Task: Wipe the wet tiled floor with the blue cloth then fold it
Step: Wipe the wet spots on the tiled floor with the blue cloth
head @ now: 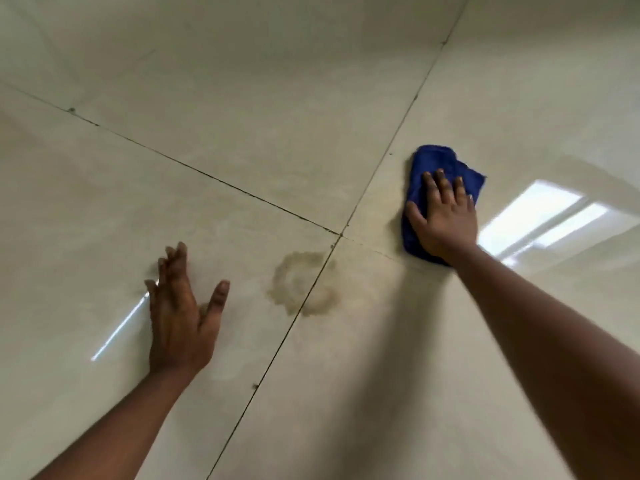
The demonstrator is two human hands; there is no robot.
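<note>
The floor (242, 150) fills the whole view: large, pale beige tiles, smooth and glossy enough to mirror a window to the right of the right hand. Thin dark grout lines (214, 178) cross between the two hands, meeting at a junction just left of the right hand.

Between the hands, nearer the left one, lies the stain (303, 284), a brownish, ragged ring straddling one grout line. It looks like a drying wet patch with a darker edge.

The cloth (436, 161) is deep blue, soft and nappy, bunched into a thick, uneven wad rather than lying flat. It sits under the right hand (445, 221), which presses down on it with flat palm and fingers spread; the cloth juts out beyond the fingertips and at the thumb side. The left hand (181, 317) is open, fingers loosely together and thumb out, at or just above the tile; whether it bears weight I cannot tell.

Risks, as I judge them: the cloth is well to the right of the stain, so strokes here may miss it altogether. A bunched wad touches the tile with little surface and may only smear the ring or push dirty water into the grout. On a slick, wet tile the bracing left hand could slide. A soaked, crumpled cloth will also fold badly unless shaken flat first.
</note>
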